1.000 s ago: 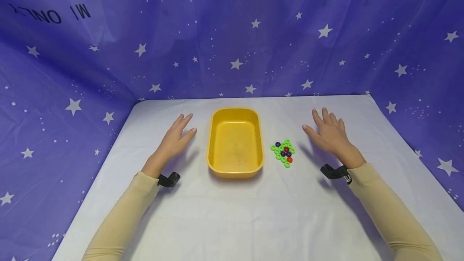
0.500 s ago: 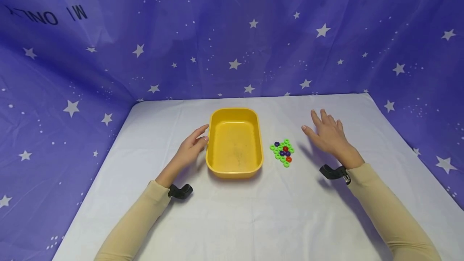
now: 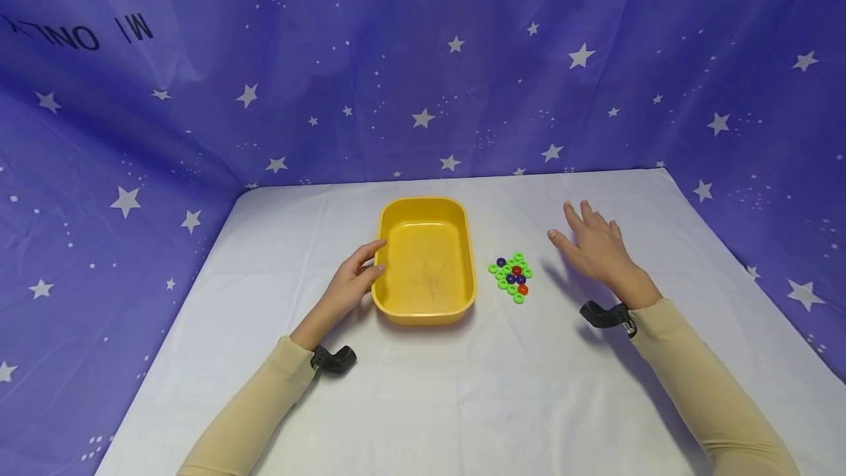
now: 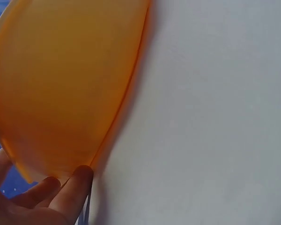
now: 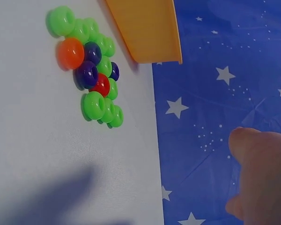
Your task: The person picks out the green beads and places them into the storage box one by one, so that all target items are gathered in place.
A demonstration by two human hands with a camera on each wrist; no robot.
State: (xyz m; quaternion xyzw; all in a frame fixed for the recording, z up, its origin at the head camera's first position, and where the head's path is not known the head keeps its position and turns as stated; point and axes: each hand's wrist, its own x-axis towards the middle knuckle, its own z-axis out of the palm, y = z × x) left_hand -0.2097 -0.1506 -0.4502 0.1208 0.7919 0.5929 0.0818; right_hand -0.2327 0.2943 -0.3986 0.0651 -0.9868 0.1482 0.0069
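Observation:
A yellow plastic tub [image 3: 424,270] stands on the white table. My left hand [image 3: 345,286] grips its left side, with fingertips and thumb at the rim; in the left wrist view several fingers [image 4: 72,194] lie against the outer wall [image 4: 61,84]. To the right of the tub lies a small cluster of beads [image 3: 512,278], mostly light green, with a few dark purple and red or orange ones. Right of the beads hovers my right hand [image 3: 598,248], fingers spread and holding nothing; its thumb [image 5: 246,143] shows in the right wrist view.
The white cloth-covered table [image 3: 423,402] is backed by a purple curtain [image 3: 370,72] with white stars, which also runs along both sides. Each wrist carries a black camera mount [image 3: 335,360].
My left hand has moved right from beside the tub and taken hold of its left rim. My right hand has stayed nearly still; the tub and beads have not visibly moved on the table.

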